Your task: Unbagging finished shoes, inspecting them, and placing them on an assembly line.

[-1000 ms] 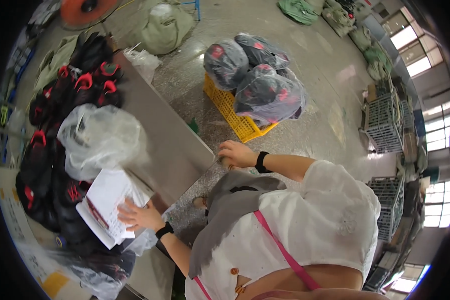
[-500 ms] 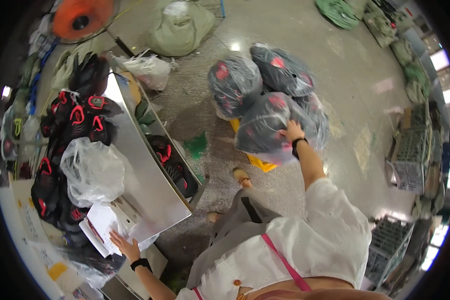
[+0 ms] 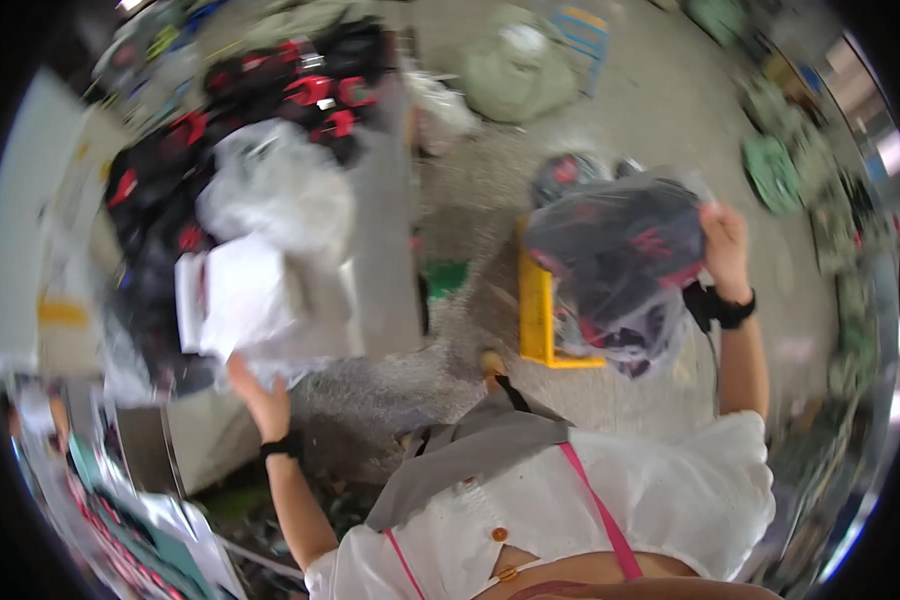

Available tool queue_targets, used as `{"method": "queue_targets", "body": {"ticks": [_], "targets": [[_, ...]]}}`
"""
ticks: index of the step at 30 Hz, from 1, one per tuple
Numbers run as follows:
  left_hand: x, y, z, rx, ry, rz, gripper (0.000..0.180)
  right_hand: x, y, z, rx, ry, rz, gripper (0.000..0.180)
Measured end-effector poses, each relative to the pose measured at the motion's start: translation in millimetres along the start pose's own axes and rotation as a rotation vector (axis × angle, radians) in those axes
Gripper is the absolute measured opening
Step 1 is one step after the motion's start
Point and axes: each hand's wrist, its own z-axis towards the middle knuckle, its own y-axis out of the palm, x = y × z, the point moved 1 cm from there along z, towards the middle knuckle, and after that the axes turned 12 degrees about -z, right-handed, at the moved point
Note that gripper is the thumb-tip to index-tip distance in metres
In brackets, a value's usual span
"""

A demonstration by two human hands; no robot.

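At the right, my right hand (image 3: 727, 245) is closed on the edge of a clear plastic bag (image 3: 630, 240) packed with dark things marked in red. The bag is tilted above a yellow crate (image 3: 536, 310), and part of the crate's side shows below it. My left hand (image 3: 260, 395) reaches to the near edge of a metal-topped table, its fingers stretched out and somewhat blurred. They are next to a white stack of what looks like paper (image 3: 245, 295) and some crumpled clear plastic. Whether they press on these is hard to see.
Black-and-red shoes (image 3: 335, 125) are heaped on the table (image 3: 390, 250), beside a bunched clear plastic bag (image 3: 275, 190). Another filled bag (image 3: 567, 175) sits behind the crate. A large pale green sack (image 3: 520, 75) stands on the floor farther off; more sacks line the right.
The view has turned left. My right hand has shifted from the top of the bag to its right edge, and the bag is now tilted. My left hand remains by the white stack.
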Motion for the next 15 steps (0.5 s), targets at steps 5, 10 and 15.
{"method": "queue_targets", "body": {"ticks": [5,10,15], "targets": [[17,-40,-62,-0.119,0.094,-0.098,0.067,-108,57,-12,0.128,-0.352,0.014,0.012],[3,-90,-119,-0.093,0.030,-0.420,0.085,-320,129,-52,-0.137,-0.650,0.179,0.039],[-42,-171,-154,0.058,-0.125,-1.226,0.083,-455,295,-98,-0.177,-1.203,-0.104,0.064]]}}
